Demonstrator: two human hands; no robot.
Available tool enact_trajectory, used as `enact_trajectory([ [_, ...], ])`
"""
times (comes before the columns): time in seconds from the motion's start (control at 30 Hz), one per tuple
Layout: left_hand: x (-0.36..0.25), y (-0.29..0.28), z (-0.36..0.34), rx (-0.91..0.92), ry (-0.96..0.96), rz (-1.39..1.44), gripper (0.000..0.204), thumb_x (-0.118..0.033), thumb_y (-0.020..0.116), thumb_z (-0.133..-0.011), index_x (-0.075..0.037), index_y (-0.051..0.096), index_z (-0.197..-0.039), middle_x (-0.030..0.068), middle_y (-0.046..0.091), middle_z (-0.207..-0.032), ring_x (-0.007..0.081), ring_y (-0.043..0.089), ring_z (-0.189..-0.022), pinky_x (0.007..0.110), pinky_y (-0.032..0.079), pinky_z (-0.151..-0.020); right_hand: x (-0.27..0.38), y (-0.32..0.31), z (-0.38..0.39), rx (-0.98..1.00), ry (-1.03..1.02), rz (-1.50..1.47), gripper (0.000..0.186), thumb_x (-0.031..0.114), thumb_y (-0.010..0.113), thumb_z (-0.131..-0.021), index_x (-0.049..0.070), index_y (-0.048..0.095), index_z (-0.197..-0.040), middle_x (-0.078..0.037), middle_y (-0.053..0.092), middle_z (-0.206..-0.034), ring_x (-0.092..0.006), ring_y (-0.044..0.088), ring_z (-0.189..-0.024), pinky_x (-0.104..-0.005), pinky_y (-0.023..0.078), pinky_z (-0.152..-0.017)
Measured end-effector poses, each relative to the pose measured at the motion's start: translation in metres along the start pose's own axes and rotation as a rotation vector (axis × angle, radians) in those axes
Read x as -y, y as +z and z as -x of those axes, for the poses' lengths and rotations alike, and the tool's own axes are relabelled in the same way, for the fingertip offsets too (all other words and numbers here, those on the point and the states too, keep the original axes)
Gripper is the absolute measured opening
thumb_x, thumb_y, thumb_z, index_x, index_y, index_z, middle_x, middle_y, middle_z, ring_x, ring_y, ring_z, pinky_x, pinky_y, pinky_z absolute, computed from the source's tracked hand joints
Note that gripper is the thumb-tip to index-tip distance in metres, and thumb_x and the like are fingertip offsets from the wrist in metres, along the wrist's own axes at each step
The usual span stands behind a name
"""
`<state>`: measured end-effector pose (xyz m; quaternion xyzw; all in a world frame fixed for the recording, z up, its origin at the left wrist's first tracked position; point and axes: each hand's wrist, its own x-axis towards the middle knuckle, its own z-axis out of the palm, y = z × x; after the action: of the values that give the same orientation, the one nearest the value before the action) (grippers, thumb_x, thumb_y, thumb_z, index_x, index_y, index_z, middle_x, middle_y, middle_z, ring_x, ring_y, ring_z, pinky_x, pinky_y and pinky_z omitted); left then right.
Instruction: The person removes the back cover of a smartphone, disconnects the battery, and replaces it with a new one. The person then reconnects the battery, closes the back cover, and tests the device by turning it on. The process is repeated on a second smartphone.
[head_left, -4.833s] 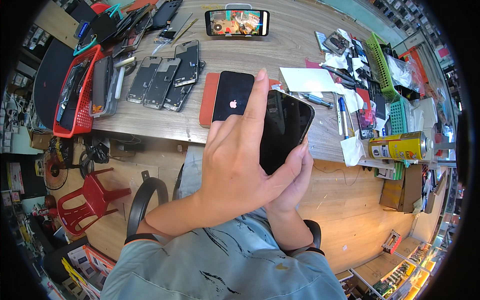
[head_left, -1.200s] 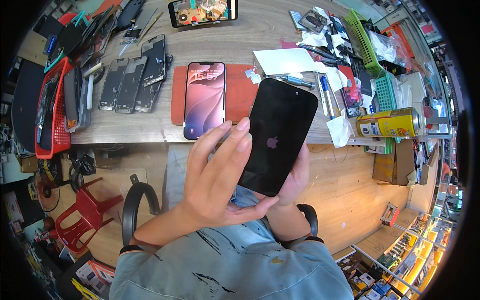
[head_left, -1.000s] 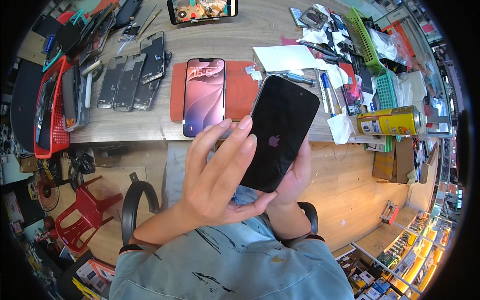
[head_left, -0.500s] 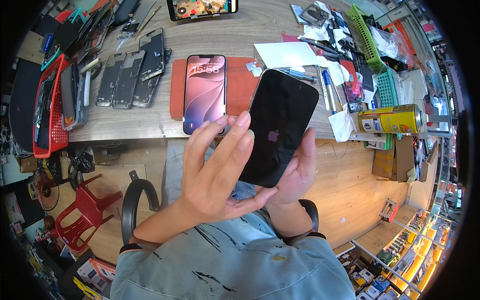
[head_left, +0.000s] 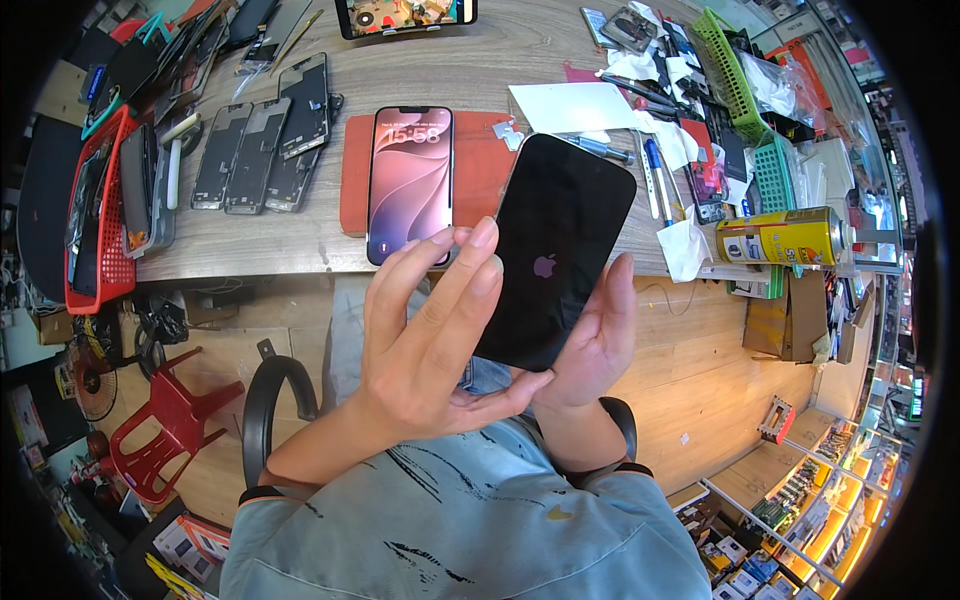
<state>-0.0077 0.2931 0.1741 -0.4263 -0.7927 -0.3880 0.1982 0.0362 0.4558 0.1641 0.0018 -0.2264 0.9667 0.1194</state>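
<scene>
A smartphone (head_left: 556, 250) with a dark screen and a small dim logo is tilted in front of me, over the table's near edge. My right hand (head_left: 598, 335) holds it from behind and along its lower right side; most of those fingers are hidden by the phone. My left hand (head_left: 425, 335) has its fingers extended and apart, the fingertips at the phone's left edge and the thumb reaching towards its bottom corner. Just left of it, a second smartphone (head_left: 411, 185) with a lit pink lock screen lies on a red-orange mat (head_left: 480, 165), partly covered by my left fingertips.
Several phone screens (head_left: 258, 160) lie on the left of the table, beside a red basket (head_left: 122, 220). A propped phone (head_left: 405, 18) stands at the back. On the right are white paper (head_left: 570, 107), a screwdriver (head_left: 600, 150), pens, green baskets and a yellow spray can (head_left: 780, 237).
The view has shifted very slightly. Both hands and the dark phone keep almost the same pose, the phone having moved a few pixels left and up.
</scene>
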Motion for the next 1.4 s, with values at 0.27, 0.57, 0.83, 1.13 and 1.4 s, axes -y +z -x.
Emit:
enact_trajectory([
  [0.27, -0.001, -0.001, -0.002, -0.006, -0.026, 0.067, 0.125, -0.038, 0.097, -0.074, 0.015, 0.029, -0.164, 0.0391, 0.058, -0.15, 0.0476, 0.052, -0.144, 0.051, 0.047, -0.117, 0.002, -0.007, 0.0, 0.097, 0.028, -0.042, 0.063, 0.045, 0.027, -0.12, 0.0, 0.049, -0.157, -0.018, 0.06, -0.154, -0.0287, 0.058, -0.143, -0.0454, 0.044, -0.123],
  [0.57, 0.006, 0.005, 0.017, -0.055, -0.174, 0.452, 0.115, -0.073, 0.048, -0.102, 0.019, 0.019, -0.165, 0.0407, 0.047, -0.159, 0.0473, 0.045, -0.151, 0.05, 0.032, -0.126, 0.0, 0.028, 0.004, -0.106, 0.021, -0.011, 0.057, 0.033, 0.032, -0.118, -0.001, 0.04, -0.163, -0.018, 0.057, -0.156, -0.0284, 0.06, -0.141, -0.0449, 0.047, -0.12],
  [0.83, -0.002, 0.015, 0.047, -0.169, -0.308, 0.639, 0.107, -0.071, 0.02, -0.112, 0.022, 0.023, -0.163, 0.0397, 0.041, -0.165, 0.0437, 0.046, -0.153, 0.046, 0.032, -0.127, 0.009, 0.054, 0.002, -0.168, 0.095, 0.236, 0.06, 0.017, 0.042, -0.112, -0.003, 0.03, -0.167, -0.019, 0.056, -0.157, -0.0264, 0.06, -0.14, -0.0414, 0.048, -0.118],
  [1.13, -0.002, 0.018, 0.035, -0.211, -0.226, 0.727, 0.102, -0.067, 0.019, -0.113, 0.02, 0.021, -0.165, 0.0424, 0.04, -0.164, 0.0463, 0.046, -0.153, 0.048, 0.031, -0.127, 0.004, 0.039, 0.008, -0.15, 0.041, 0.527, 0.084, -0.014, 0.057, -0.099, 0.002, 0.018, -0.171, -0.015, 0.055, -0.153, -0.0213, 0.058, -0.139, -0.0362, 0.047, -0.116],
  [1.4, -0.005, 0.017, 0.04, -0.17, -0.246, 0.879, 0.113, -0.072, 0.036, -0.106, 0.016, 0.003, -0.168, 0.0351, 0.021, -0.175, 0.0414, 0.029, -0.163, 0.051, 0.02, -0.133, -0.002, 0.037, 0.006, -0.183, -0.038, 0.685, 0.088, -0.016, 0.063, -0.094, 0.0, 0.021, -0.17, -0.014, 0.055, -0.15, -0.0204, 0.059, -0.136, -0.0345, 0.048, -0.114],
])
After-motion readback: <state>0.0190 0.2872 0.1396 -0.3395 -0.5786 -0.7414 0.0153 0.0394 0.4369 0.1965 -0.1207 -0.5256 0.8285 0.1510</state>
